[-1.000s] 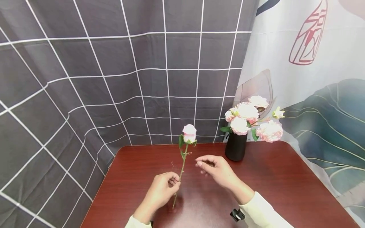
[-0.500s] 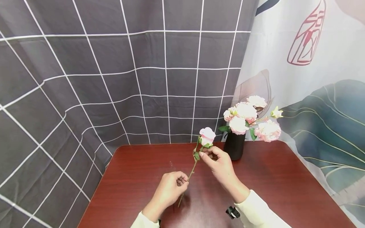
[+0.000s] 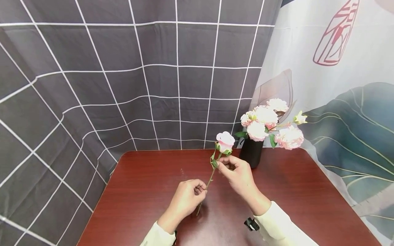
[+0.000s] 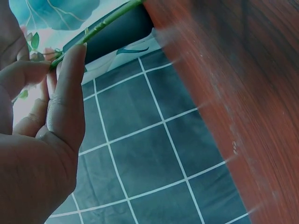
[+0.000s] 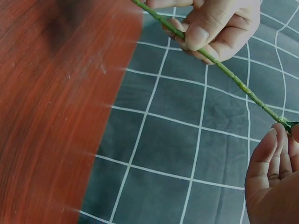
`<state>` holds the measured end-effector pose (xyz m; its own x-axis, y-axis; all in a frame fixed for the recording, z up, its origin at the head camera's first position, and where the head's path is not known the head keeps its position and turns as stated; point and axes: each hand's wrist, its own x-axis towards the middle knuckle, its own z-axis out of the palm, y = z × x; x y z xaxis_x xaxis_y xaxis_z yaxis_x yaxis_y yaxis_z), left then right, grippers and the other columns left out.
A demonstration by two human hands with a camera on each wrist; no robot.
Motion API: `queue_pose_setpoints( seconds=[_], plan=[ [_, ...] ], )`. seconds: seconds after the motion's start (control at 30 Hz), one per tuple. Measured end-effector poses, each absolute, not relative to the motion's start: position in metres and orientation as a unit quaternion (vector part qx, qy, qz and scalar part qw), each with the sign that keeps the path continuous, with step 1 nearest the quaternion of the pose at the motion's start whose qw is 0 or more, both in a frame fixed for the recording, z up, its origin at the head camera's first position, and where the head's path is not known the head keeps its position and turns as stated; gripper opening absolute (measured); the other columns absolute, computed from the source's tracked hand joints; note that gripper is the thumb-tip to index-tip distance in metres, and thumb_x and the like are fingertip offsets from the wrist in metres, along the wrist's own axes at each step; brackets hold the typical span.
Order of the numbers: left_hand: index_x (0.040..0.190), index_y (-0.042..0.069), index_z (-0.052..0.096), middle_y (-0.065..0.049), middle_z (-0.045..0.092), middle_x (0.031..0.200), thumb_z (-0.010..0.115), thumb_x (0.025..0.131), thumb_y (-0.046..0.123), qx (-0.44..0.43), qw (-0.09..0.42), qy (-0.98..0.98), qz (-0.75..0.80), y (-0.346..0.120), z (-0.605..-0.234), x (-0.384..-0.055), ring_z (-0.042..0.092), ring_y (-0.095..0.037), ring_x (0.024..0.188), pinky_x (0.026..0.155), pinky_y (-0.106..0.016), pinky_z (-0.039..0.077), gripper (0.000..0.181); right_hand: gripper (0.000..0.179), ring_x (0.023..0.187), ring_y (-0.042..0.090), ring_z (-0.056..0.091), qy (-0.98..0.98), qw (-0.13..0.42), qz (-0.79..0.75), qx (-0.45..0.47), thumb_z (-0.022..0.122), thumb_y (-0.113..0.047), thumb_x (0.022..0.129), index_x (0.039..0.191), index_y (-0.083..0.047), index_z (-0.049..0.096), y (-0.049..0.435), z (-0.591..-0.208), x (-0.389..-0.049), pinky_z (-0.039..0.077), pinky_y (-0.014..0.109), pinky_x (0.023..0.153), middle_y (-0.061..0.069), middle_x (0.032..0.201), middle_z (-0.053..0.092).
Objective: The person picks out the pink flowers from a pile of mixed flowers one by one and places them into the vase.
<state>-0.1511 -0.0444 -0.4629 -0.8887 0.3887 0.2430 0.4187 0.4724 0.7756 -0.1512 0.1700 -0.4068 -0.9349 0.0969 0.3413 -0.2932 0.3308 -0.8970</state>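
Observation:
A single pink rose point(image 3: 225, 140) with green leaves and a long thin stem leans to the right above the table. My left hand point(image 3: 187, 197) pinches the lower part of its stem between thumb and fingers. Just under the bloom, my right hand point(image 3: 239, 173) pinches the stem by the leaves. In the right wrist view the green stem point(image 5: 236, 80) runs slanting from the left hand point(image 5: 219, 23) down to the right hand point(image 5: 275, 182). The left wrist view shows the stem point(image 4: 103, 24) at the left hand's point(image 4: 56, 116) thumb and fingertips.
Behind the right hand, a black vase point(image 3: 251, 153) holds several pale pink flowers point(image 3: 258, 131) at the back of the red-brown table point(image 3: 147, 174). A dark grid-patterned cloth point(image 3: 160, 82) hangs behind, with a printed white curtain point(image 3: 332, 102) at the right.
The right hand, at first apart from the rose, has taken hold of its upper stem. The bloom has tilted and shifted to the right, and the left hand has moved slightly right with the stem.

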Motion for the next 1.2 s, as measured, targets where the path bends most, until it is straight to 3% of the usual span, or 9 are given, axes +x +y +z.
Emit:
queue_pose_setpoints(
  seconds=[0.1,0.2,0.33,0.43,0.6,0.83,0.97,1.2],
  plan=[
    [0.099,0.007,0.08,-0.003,0.081,0.092,0.086,0.096,0.009,-0.224,0.025,-0.858,-0.462,-0.045,-0.465,-0.15,0.072,0.0,0.081,0.076,-0.02,0.063,0.007,0.006,0.068,-0.001,0.065,-0.811,0.202,0.546,0.064,0.08,-0.002,0.1,0.103,0.002,0.084,0.173,-0.399,-0.153,0.057,0.017,0.065,0.016,0.086,0.081],
    [0.105,0.009,0.08,-0.005,0.082,0.098,0.089,0.097,0.016,-0.203,0.036,-0.863,-0.462,-0.048,-0.468,-0.148,0.076,-0.004,0.084,0.079,-0.023,0.064,0.014,0.004,0.068,0.003,0.066,-0.83,0.29,0.469,0.087,0.081,-0.002,0.098,0.098,-0.003,0.085,0.184,-0.386,-0.162,0.056,0.016,0.064,0.012,0.084,0.082],
    [0.106,0.009,0.08,-0.003,0.081,0.099,0.087,0.1,0.023,-0.19,0.042,-0.869,-0.454,-0.053,-0.472,-0.147,0.076,-0.006,0.086,0.081,-0.026,0.065,0.017,0.012,0.065,0.022,0.071,-0.835,0.433,0.31,0.135,0.083,-0.002,0.094,0.085,-0.006,0.077,0.204,-0.365,-0.183,0.057,0.035,0.061,0.01,0.076,0.078],
    [0.105,0.008,0.08,0.0,0.08,0.097,0.085,0.1,0.021,-0.189,0.04,-0.87,-0.453,-0.056,-0.474,-0.147,0.076,-0.007,0.086,0.082,-0.031,0.066,0.014,0.018,0.065,0.037,0.072,-0.828,0.488,0.232,0.15,0.081,-0.002,0.093,0.081,-0.004,0.069,0.217,-0.348,-0.198,0.055,0.053,0.06,0.015,0.073,0.074],
    [0.103,0.009,0.08,0.001,0.079,0.096,0.083,0.1,0.017,-0.184,0.045,-0.871,-0.453,-0.059,-0.475,-0.146,0.076,-0.007,0.086,0.084,-0.036,0.067,0.009,0.008,0.074,0.041,0.079,-0.834,0.491,0.205,0.146,0.075,-0.003,0.098,0.091,-0.001,0.074,0.23,-0.315,-0.209,0.059,0.058,0.067,0.02,0.084,0.081],
    [0.103,0.012,0.08,0.002,0.079,0.097,0.083,0.1,0.017,-0.181,0.043,-0.873,-0.45,-0.062,-0.477,-0.145,0.077,-0.007,0.088,0.085,-0.034,0.067,0.006,0.013,0.075,0.042,0.082,-0.833,0.496,0.191,0.152,0.074,-0.005,0.103,0.092,0.003,0.074,0.24,-0.28,-0.213,0.066,0.056,0.068,0.025,0.088,0.082],
    [0.103,0.011,0.08,0.002,0.08,0.097,0.083,0.1,0.016,-0.181,0.049,-0.874,-0.447,-0.064,-0.478,-0.144,0.077,-0.007,0.088,0.085,-0.032,0.067,0.007,0.016,0.074,0.041,0.081,-0.825,0.51,0.173,0.171,0.071,-0.005,0.105,0.09,0.002,0.074,0.241,-0.27,-0.215,0.065,0.054,0.068,0.024,0.084,0.08],
    [0.103,0.01,0.08,0.001,0.08,0.097,0.083,0.1,0.015,-0.18,0.054,-0.874,-0.449,-0.066,-0.48,-0.145,0.077,-0.007,0.087,0.085,-0.034,0.067,0.007,0.012,0.074,0.036,0.079,-0.818,0.515,0.154,0.205,0.068,-0.006,0.107,0.102,0.0,0.078,0.231,-0.256,-0.217,0.062,0.052,0.067,0.02,0.086,0.078]
  ],
)
